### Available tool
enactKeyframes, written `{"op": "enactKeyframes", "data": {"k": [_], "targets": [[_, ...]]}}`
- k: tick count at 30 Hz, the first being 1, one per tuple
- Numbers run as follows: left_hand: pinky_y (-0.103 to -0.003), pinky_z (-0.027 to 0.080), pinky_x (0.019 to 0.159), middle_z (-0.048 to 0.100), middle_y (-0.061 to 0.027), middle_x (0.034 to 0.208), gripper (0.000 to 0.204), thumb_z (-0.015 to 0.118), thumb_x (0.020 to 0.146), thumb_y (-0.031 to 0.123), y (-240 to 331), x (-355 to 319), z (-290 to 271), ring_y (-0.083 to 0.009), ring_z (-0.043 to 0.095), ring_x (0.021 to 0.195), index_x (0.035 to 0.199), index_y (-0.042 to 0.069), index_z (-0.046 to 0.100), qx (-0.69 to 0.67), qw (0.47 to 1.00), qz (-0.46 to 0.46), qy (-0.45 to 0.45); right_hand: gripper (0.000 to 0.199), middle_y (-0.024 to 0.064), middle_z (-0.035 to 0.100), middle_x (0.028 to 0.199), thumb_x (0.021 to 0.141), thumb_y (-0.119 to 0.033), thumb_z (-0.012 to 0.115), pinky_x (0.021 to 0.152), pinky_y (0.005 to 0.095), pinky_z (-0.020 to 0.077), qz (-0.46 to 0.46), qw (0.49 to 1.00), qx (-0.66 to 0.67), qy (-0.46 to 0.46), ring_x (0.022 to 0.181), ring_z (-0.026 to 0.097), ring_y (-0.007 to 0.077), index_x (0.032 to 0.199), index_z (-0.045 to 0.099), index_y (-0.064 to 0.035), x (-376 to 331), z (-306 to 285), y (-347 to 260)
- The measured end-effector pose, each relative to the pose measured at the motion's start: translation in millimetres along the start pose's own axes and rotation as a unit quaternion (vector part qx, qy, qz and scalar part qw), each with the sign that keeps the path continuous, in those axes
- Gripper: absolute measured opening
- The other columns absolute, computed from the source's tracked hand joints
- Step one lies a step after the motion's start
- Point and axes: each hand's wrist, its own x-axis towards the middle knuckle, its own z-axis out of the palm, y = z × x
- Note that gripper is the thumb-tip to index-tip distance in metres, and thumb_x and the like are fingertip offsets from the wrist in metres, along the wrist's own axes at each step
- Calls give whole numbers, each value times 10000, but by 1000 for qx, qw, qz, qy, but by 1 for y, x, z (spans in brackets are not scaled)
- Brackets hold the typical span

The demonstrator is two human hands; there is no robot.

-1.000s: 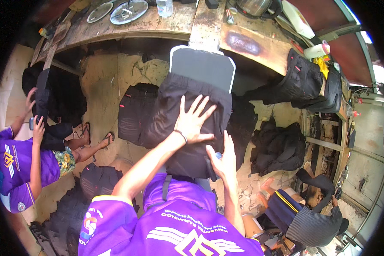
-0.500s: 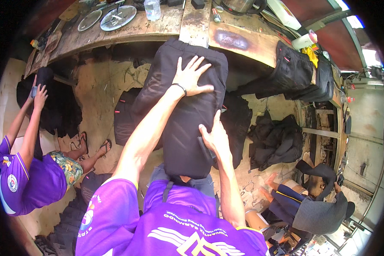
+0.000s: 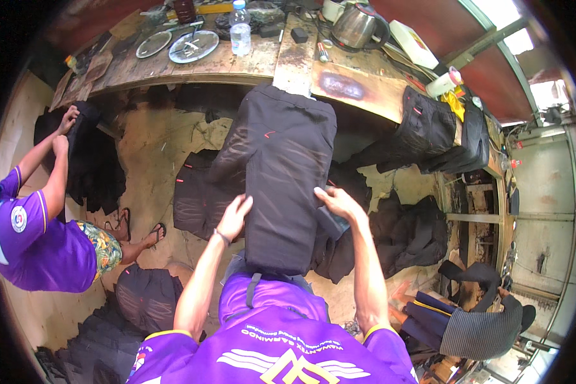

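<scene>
Black trousers [image 3: 288,166] with faded streaks and a small red mark are drawn over a long board that juts toward me from the workbench. My left hand [image 3: 233,219], with a dark band at the wrist, is closed at the left edge of the trouser leg. On the opposite edge, my right hand [image 3: 342,205] has its thumb and forefinger against the cloth. A dark grey flat pad [image 3: 333,225] shows under its palm, partly hidden by the fingers. The near end of the leg lies close to my waist.
On the workbench [image 3: 256,67] stand a water bottle [image 3: 240,32], metal plates [image 3: 194,47] and a kettle [image 3: 354,29]. More black trousers [image 3: 429,121] hang at the right; a dark pile [image 3: 409,230] lies below. Co-workers sit at left [image 3: 51,230] and right [image 3: 480,326].
My left hand has left the top of the trousers and come down to the leg's left edge. My right hand has shifted slightly outward. The left co-worker's hands have moved up.
</scene>
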Motion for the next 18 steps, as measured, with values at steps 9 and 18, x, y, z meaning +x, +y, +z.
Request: {"op": "enactKeyframes", "data": {"k": [9, 18], "targets": [[-487, 463, 1175, 589, -370, 1475, 1146, 638, 949, 760, 72, 121, 42, -477, 575, 1398, 1639, -86, 292, 230, 945, 98, 212, 577, 161, 811, 930, 1009, -597, 681, 862, 458, 577, -63, 998, -20, 22, 907, 782, 300, 1036, 822, -38, 56, -33, -1], [-524, 535, 1100, 655, -323, 1425, 1192, 507, 899, 922, 155, 133, 27, -427, 667, 1320, 1598, -41, 441, 486, 861, -60, 141, 611, 136, 802, 883, 967, -600, 743, 814, 395, 581, -54, 994, 11, 96, 830, 762, 225, 1004, 822, 4, 44, -46, -17]]}}
